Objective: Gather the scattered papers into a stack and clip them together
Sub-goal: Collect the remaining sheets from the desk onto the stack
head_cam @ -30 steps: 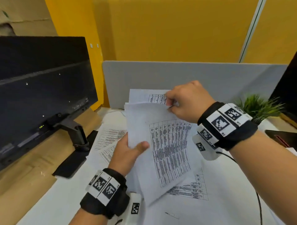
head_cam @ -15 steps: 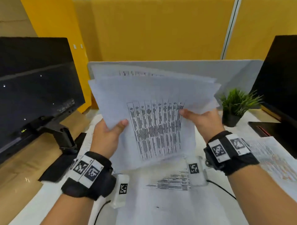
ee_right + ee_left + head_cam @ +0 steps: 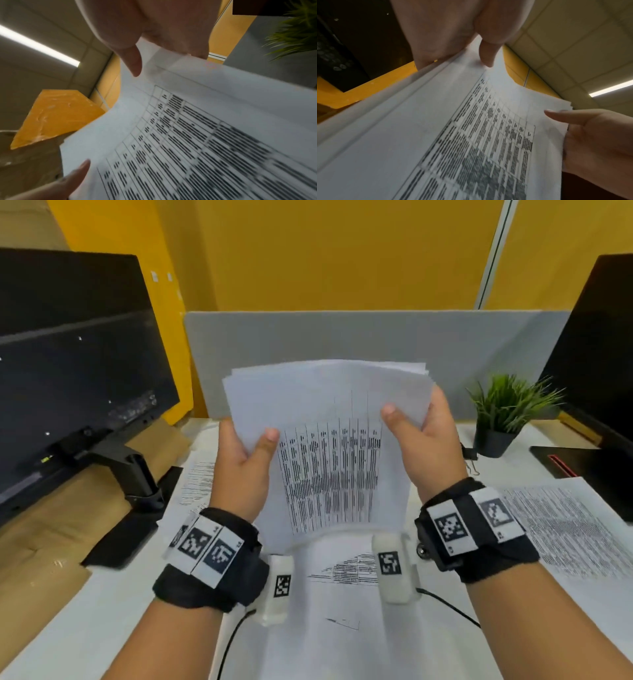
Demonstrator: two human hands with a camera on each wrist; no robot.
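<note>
Fingers of both the left hand (image 3: 239,470) and right hand (image 3: 424,440) pinch the paper stack (image 3: 329,446) upright near the plant (image 3: 507,405), squaring edges looks next, then clipping.

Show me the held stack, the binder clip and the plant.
stack (image 3: 329,419), head view, upper part of its front sheet
binder clip (image 3: 470,455), head view, black body beside the right wrist
plant (image 3: 510,402), head view, green leaves
</note>
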